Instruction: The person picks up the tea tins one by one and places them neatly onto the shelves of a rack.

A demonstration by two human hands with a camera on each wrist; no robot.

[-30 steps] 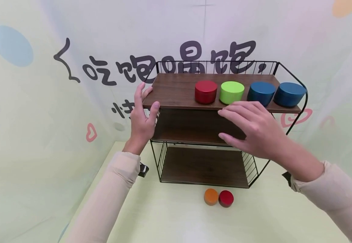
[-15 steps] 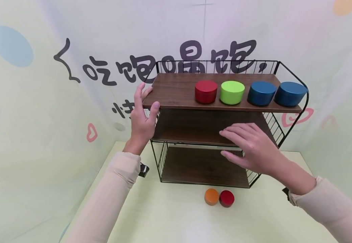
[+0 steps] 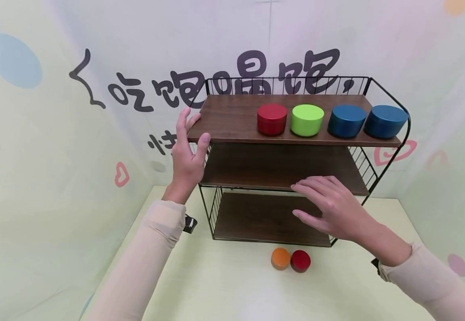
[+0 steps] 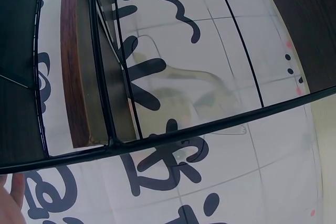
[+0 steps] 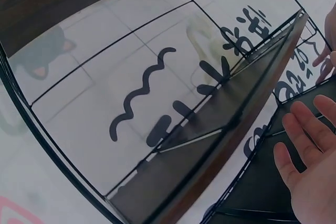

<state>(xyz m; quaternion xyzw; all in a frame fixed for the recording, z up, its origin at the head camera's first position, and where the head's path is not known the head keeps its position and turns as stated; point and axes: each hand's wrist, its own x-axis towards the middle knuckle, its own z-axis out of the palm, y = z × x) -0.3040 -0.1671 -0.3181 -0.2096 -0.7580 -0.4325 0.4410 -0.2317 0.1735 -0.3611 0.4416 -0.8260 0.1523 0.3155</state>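
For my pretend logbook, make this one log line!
left hand: by top shelf, left end; right hand: empty, before rack; top shelf: red pot, green pot, two blue pots; table: orange pot, another red pot

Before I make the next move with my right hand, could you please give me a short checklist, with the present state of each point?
1. Right hand free: ok, it holds nothing.
2. Left hand firmly gripping the rack: cannot tell; it is at the left end of the top shelf.
3. Upper row upright: ok; red tin, lime green tin and two blue tins stand there.
4. All tins on the rack: not ok; an orange tin and another red tin are on the table.
5. Room on the top shelf: ok, bare board left of its red tin.
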